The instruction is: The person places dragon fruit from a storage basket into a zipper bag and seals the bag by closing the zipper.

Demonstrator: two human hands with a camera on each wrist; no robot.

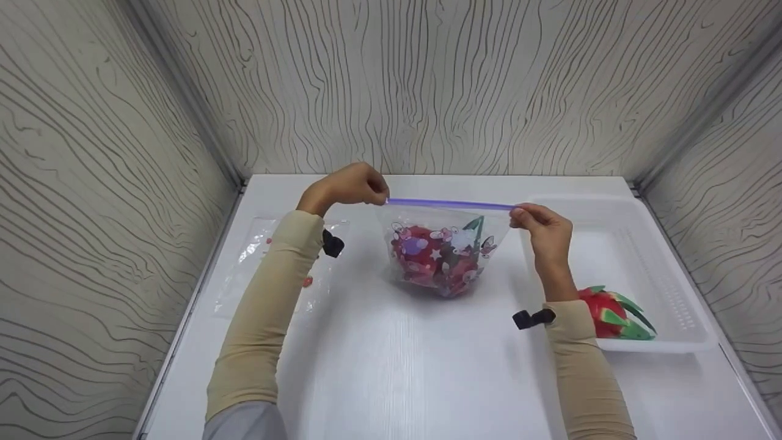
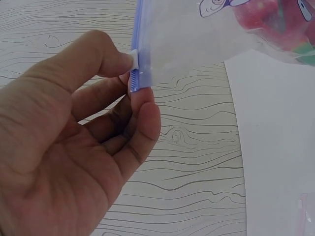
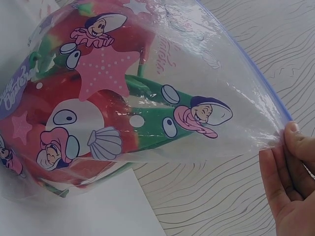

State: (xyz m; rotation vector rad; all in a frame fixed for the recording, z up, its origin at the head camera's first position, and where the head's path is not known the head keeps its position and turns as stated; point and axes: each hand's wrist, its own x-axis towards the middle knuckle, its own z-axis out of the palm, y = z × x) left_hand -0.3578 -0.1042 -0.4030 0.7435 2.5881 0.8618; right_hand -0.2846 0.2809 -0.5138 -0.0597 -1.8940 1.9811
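A clear printed zipper bag (image 1: 437, 250) with a purple top strip hangs between both hands, red and green dragon fruit (image 3: 113, 44) inside it. My left hand (image 1: 359, 183) pinches the strip's left end; in the left wrist view the thumb presses a small white slider (image 2: 134, 59) there. At the other top corner, thumb and fingers of my right hand (image 1: 547, 229) pinch the bag. Cartoon shells and starfish on the plastic partly cover the fruit, so how many pieces lie inside is hard to tell.
On the right stands a white plastic basket (image 1: 690, 293) with another dragon fruit (image 1: 611, 315) at its near end, partly behind the right forearm. Another clear bag (image 1: 241, 287) lies flat on the white table (image 1: 391, 379), partly under the left forearm. Wood-patterned panels (image 1: 403, 91) enclose the table's back and sides.
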